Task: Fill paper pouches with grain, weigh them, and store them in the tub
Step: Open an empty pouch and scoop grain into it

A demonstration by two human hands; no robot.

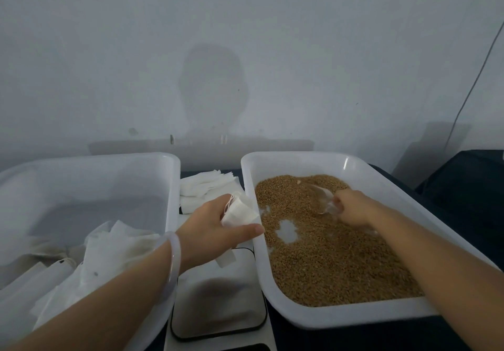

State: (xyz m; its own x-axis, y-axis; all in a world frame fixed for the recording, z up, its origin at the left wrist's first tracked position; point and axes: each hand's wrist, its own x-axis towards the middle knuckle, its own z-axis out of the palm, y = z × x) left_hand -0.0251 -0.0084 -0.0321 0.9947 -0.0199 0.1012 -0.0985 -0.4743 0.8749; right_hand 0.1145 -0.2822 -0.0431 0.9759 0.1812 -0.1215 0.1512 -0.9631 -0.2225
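My left hand (210, 227) holds a white paper pouch (240, 212) with a drawstring at the left rim of the grain tub (351, 315). Brown grain (327, 258) covers most of that tub's floor, with small bare patches. My right hand (351, 208) grips a clear plastic scoop (323, 196) that lies in the grain at the far part of the tub. On the left stands a second white tub (169, 187) holding several filled white pouches (109, 249) in its near corner. A scale (218, 304) with a flat platform sits between the tubs, partly under my left wrist.
A stack of empty white pouches (207, 188) lies between the tubs at the back. Both tubs stand on a dark table (463, 214) against a pale wall. A thin cable (474, 83) hangs down the wall at the right.
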